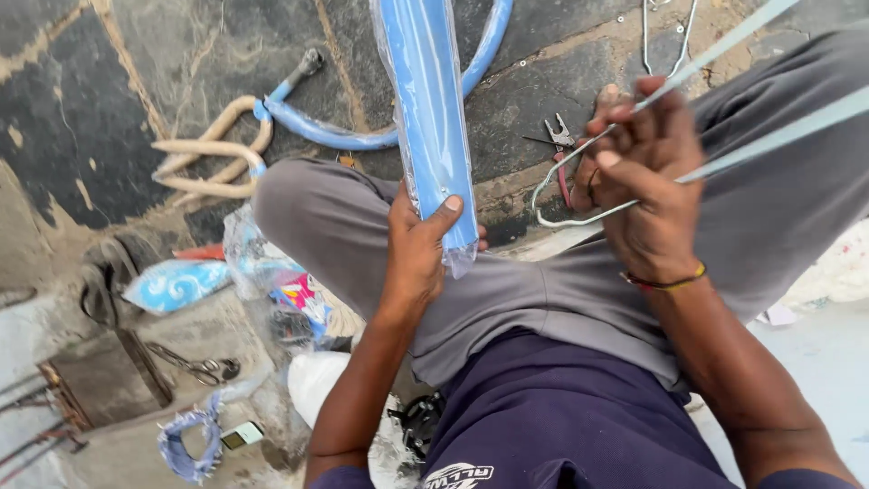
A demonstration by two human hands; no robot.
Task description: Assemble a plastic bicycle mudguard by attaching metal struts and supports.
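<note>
Our left hand (418, 243) grasps the plastic-wrapped blue panel (425, 118) above our left knee. Our right hand (644, 172) clenches a bent steel wire (579, 220) over our right thigh. Pliers (559, 136) lie on the stone floor (109, 100).

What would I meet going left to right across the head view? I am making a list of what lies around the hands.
Scissors → left hand on blue wrapped tube → pliers → right hand holding bent wire.

Left hand (418, 237) clenched, right hand (644, 181) pinching, both arms forward.
</note>
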